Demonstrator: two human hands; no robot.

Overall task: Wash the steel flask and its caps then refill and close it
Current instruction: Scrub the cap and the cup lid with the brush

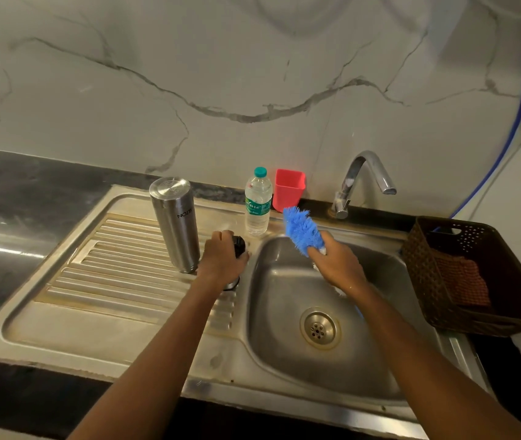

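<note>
Steel flask (175,227) stands on the ribbed drainboard (110,265), left of the basin. Its lettering reads inverted, so it's likely mouth-down and draining. Left hand (221,262) is just right of it, fingers curled round a dark cap (238,244) that's mostly hidden. Right hand (337,265) is closed round the handle of the blue brush (300,230), bristles up, over the sink basin (284,296). Step looks like cap scrubbing. Bring the cap over the basin so runoff drains. Work bristles into threads and inner recess, turning the cap rather than the brush. Tap (364,182) shows no flow, and the rinse will need it. Water bottle (257,204) at far edge is presumably for the refill.
</note>
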